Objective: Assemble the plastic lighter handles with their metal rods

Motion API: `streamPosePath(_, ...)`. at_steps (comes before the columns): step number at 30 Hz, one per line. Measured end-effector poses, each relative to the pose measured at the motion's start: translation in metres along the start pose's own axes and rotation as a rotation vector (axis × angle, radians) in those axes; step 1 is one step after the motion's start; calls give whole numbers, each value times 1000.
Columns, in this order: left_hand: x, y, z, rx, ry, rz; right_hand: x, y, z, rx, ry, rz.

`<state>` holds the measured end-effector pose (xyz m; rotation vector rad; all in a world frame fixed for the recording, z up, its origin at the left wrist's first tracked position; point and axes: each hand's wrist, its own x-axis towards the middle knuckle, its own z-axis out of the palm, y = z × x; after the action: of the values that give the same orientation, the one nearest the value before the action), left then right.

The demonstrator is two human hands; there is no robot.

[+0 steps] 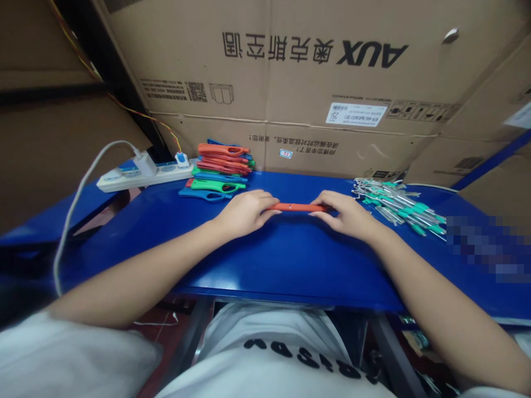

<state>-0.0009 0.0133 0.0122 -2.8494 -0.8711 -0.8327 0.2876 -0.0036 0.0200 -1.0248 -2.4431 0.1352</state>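
An orange long lighter casing [295,207] lies level between my two hands, above the blue table. My left hand [249,212] pinches its left end between thumb and fingers. At the other end my right hand [342,212] grips it the same way, and the fingers hide that tip. Behind my left hand is a stack of similar casings [222,166] in orange, green and blue, several with a loop-shaped finger hole. Right of my right hand lies a loose heap of thin metal rods with green parts [400,204].
A blue table [257,265] spans the space before me. A white power strip [153,176] with plugs and a white cable [74,204] sits at the left. Upright cardboard [290,83] walls the back. A pixelated patch covers part of the right side.
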Motion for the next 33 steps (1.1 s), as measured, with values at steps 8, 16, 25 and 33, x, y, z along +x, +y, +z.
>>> streamPosePath(8, 0, 13, -2, -172, 9, -54, -2, -6, -2, -120, 56, -46)
streamPosePath(16, 9, 6, 6, -987, -180, -734, 4, -9, 0, -340, 27, -155)
streamPosePath(25, 13, 4, 7, -1303, -284, -918, 4, -7, 5, -309, 46, -161)
streamPosePath(33, 2, 11, 8, -474, -15, -216, 4, -15, 5, -378, 76, -174)
